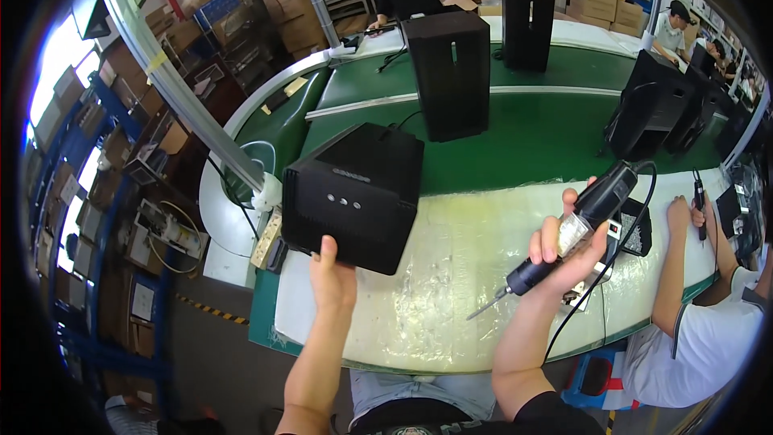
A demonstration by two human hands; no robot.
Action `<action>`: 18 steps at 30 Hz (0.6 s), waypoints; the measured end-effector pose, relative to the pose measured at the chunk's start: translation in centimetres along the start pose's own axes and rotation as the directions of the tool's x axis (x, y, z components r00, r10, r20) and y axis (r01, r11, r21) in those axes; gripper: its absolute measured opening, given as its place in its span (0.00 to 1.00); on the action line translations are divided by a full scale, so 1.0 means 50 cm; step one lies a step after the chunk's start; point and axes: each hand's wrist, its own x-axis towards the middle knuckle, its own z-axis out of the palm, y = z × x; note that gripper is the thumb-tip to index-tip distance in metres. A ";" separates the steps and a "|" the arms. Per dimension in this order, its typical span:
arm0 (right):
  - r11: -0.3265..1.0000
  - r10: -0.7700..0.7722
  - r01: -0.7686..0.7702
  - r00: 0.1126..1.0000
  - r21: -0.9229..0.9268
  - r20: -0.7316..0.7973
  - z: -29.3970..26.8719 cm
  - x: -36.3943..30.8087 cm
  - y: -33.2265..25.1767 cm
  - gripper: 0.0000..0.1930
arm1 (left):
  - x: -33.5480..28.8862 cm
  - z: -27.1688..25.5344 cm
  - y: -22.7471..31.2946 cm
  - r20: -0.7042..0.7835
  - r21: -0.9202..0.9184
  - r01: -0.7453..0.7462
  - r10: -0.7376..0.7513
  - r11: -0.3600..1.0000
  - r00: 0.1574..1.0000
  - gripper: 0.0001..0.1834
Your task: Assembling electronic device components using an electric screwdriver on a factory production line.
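My left hand (332,280) grips the lower edge of a black box-shaped speaker cabinet (354,201), thumb on its near face. The cabinet is tilted above the left part of the work surface; several small round openings show on it. Most of the left fingers are hidden beneath it. In my right hand (576,250) is a black corded electric screwdriver (596,201), fingers wrapped around its body. Its long thin bit (487,306) points down and left over the plastic-covered bench (435,274), apart from the cabinet. The cord loops down past my right forearm.
A tall black cabinet (451,80) stands on the green conveyor (547,137), another (527,28) behind it, more at the right (648,109). A black tray of screws (634,229) sits beyond my right hand. A co-worker's hand (699,211) holds a similar screwdriver. A metal post (181,97) rises at left.
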 end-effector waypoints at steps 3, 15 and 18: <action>0.996 -0.016 0.012 0.999 -0.092 -0.035 -0.006 0.005 0.017 0.29 | 0.038 0.011 0.032 -0.002 0.023 0.039 -0.039 0.999 0.999 0.31; 0.906 0.095 -0.170 0.974 -0.387 -0.205 -0.098 0.038 0.117 0.19 | 0.170 0.112 0.206 -0.022 0.140 0.092 -0.089 0.986 0.996 0.26; 0.899 0.100 -0.185 0.969 -0.398 -0.224 -0.098 0.040 0.128 0.17 | 0.228 0.141 0.232 -0.057 0.143 0.089 -0.081 0.986 0.995 0.28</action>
